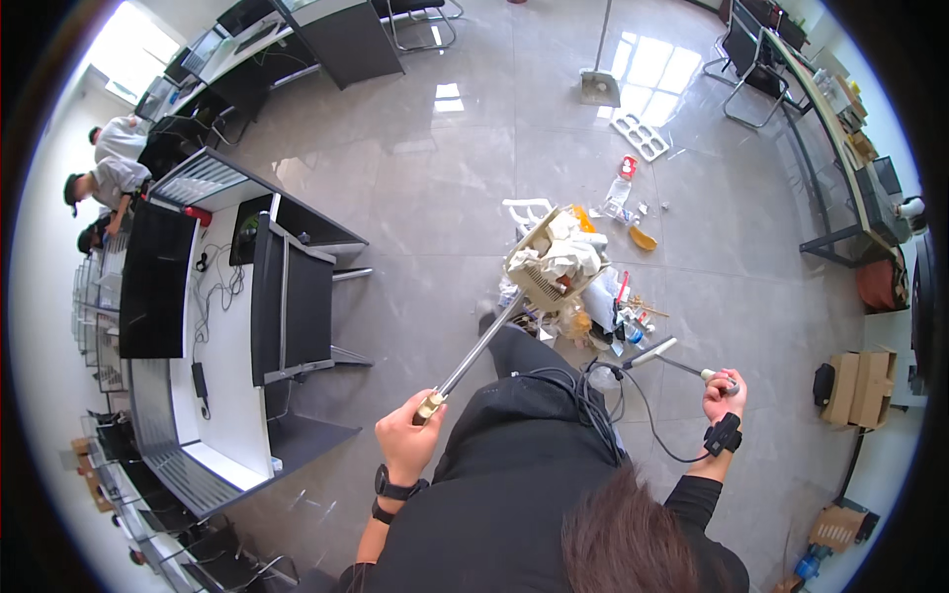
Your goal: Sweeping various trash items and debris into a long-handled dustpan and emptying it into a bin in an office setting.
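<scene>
My left hand is closed round the handle end of a long-handled dustpan, whose metal pole slants up to the right. Crumpled white paper and other litter fill the pan. My right hand grips the handle of a broom, its head pointing left near the litter. A heap of mixed trash, with plastic bags, sticks and a bottle, lies on the floor beside and partly under the pan. Beyond it are a clear plastic bottle, a red can and a white six-hole tray.
A desk with a monitor and a black chair stands at left. People are at the far left. Another dustpan stands farther off. A long table and cardboard boxes are at right. A cable hangs by my right arm.
</scene>
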Motion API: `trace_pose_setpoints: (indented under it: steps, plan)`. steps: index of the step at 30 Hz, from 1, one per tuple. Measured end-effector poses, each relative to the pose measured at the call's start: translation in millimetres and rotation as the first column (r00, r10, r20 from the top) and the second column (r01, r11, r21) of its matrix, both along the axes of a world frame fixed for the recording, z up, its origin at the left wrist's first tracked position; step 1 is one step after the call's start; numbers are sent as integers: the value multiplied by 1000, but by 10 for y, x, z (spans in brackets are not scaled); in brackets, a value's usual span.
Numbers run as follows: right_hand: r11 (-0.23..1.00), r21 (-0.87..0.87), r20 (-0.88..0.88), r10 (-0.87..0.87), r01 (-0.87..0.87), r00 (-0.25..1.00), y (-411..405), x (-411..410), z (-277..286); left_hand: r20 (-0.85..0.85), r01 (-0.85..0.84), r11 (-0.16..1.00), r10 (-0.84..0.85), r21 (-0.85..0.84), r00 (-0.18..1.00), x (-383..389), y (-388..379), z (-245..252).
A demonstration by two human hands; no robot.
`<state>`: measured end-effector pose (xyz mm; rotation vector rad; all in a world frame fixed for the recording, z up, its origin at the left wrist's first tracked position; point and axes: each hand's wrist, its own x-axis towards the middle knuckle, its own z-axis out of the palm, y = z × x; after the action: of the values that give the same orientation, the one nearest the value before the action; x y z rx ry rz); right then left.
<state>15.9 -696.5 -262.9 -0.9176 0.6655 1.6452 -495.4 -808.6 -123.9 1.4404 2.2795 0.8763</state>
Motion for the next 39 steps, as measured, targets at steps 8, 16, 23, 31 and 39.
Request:
trace_pose_setpoints:
  steps: [8, 16, 23, 31, 39]
  plan:
    - [996, -8, -65, -89, 89, 994, 1279, -536, -88, 40, 65, 996, -63, -54, 997, -358, 1504, 247]
    - [999, -33, 189, 41, -36, 981, 2390, -1162, 319, -193, 369, 926, -378, -83, 906, -720, 3330, 376]
    - [985, 81, 396, 110, -154, 912, 3263, -1696, 790, -79, 299, 952, -304, -72, 949, -1305, 4599, 294]
    - [823, -254, 848, 442, -509, 291, 5051, -2385, 785, -116, 258, 966, -257, -11, 959, -2091, 6220, 241]
    - [945, -154, 847, 277, -289, 455, 6858, -3297, 1315, -185, 243, 970, -239, 0, 953, -2959, 8214, 613]
